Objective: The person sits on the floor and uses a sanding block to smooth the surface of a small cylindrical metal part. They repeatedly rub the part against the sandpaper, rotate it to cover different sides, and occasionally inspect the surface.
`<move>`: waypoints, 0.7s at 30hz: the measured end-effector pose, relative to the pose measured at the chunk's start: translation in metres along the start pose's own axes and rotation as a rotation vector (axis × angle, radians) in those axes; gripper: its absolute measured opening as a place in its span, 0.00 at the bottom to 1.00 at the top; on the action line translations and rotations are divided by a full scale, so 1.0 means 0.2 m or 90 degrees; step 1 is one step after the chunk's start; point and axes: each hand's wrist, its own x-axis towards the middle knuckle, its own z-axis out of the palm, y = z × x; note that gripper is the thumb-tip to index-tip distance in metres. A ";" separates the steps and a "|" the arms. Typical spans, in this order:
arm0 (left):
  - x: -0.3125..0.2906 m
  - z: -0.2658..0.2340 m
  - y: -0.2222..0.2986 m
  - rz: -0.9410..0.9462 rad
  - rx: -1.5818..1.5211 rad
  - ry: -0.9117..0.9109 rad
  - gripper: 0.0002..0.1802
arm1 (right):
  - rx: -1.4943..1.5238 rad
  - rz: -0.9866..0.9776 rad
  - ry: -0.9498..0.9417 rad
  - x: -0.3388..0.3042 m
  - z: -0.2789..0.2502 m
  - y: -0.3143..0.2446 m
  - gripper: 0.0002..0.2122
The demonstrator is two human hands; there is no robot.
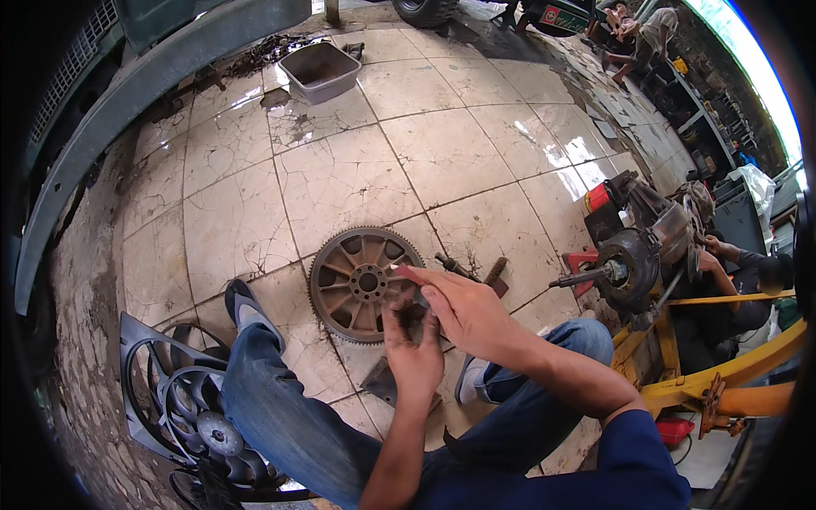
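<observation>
A toothed flywheel (pixel 340 308), brown and rusty with a ring of bolt holes at its hub, lies flat on the tiles in front of me. Over its right edge, my left hand (pixel 413 353) is palm up with fingers curled, blackened by grease; a dark patch between thumb and fingers cannot be made out. My right hand (pixel 467 310) reaches across it, fingers together, with a small flat reddish piece, like sandpaper (pixel 411 274), showing at its fingertips. Beyond the hands lie a dark tool (pixel 455 265) and a brush (pixel 495 271).
A fan with its shroud (pixel 191 399) lies by my left leg. A dark metal plate (pixel 380 380) is between my feet. The grey basin (pixel 340 87) stands farther off. At right are a gearbox (pixel 667 225), a yellow frame (pixel 731 374) and a crouching person (pixel 748 285). A bumper (pixel 127 98) curves along the left.
</observation>
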 end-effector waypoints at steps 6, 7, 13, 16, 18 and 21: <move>0.04 -0.03 0.06 0.000 0.006 0.036 0.19 | -0.027 -0.068 0.031 -0.03 0.05 0.01 0.16; 0.02 -0.03 0.06 -0.002 0.007 0.017 0.19 | -0.014 -0.053 0.025 -0.02 0.04 0.01 0.16; 0.06 -0.04 0.04 -0.009 -0.101 0.048 0.22 | -0.118 -0.143 0.058 -0.02 0.06 0.04 0.16; -0.01 -0.02 0.04 0.016 -0.049 -0.024 0.21 | -0.084 -0.112 0.043 0.01 0.02 0.04 0.17; 0.01 -0.03 0.02 0.039 0.035 -0.010 0.20 | -0.122 -0.151 0.052 -0.01 0.03 0.03 0.16; 0.04 -0.04 0.07 -0.053 -0.100 0.025 0.19 | -0.162 -0.188 0.068 -0.02 0.04 0.03 0.16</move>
